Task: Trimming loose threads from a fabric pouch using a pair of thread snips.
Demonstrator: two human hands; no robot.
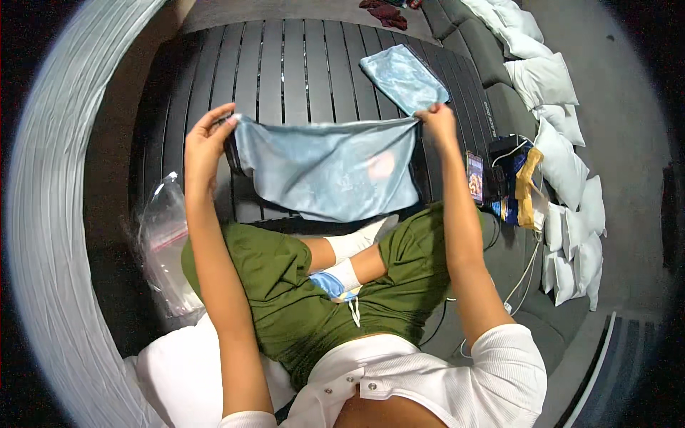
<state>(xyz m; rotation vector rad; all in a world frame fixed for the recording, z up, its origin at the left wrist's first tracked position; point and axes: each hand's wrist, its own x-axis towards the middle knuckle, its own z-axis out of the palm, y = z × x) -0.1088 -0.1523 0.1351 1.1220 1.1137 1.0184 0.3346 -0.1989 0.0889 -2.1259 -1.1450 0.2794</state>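
Note:
A light blue cushion cover (321, 171) with a pale pink patch and dark edges hangs stretched between my hands above the near side of the dark slatted table. My left hand (207, 139) pinches its upper left corner between thumb and fingers. At the upper right corner, my right hand (437, 123) grips the fabric with its fingers closed. Along the top, the edge runs almost straight, while the lower part drapes loosely above my crossed legs. Another blue cover (405, 78) lies flat on the table, just beyond my right hand.
The slatted table (296, 68) spans the middle. Right of me, a phone (475, 177) stands near cables and a blue-yellow package (528, 187). Several white cushions (564, 157) line the grey sofa. A clear plastic bag (168, 246) is at my left, near a pale curtain (53, 214).

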